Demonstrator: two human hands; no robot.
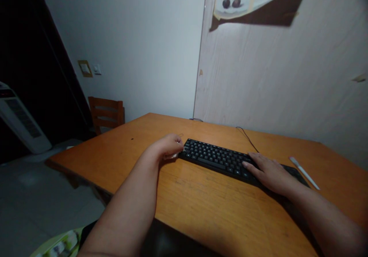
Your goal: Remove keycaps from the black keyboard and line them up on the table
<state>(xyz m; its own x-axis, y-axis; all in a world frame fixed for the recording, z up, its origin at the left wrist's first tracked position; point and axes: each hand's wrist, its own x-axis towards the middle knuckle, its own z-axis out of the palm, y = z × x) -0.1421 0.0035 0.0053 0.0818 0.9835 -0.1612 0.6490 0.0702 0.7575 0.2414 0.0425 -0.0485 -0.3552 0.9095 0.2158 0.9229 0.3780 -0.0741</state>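
A black keyboard (215, 158) lies at a slant on the wooden table (198, 207). At its left end is my left hand (171, 145), fingers closed on a small crumpled white cloth or tissue (173, 156) that is mostly hidden beneath the hand. The closed fingers meet the keyboard's left edge. My right hand (268, 172) rests flat across the right part of the keyboard, fingers stretched out and thumb apart, covering some keys. To the right of that hand lies a white brush (304, 173) with a slim handle, touched by neither hand.
A dark cable (247, 138) runs back from the keyboard, and another cable (197, 119) lies at the table's wall edge. Beyond the left side stand a wooden chair (106, 111) and a white upright appliance (24, 121). A green-rimmed container (57, 241) sits low at front left.
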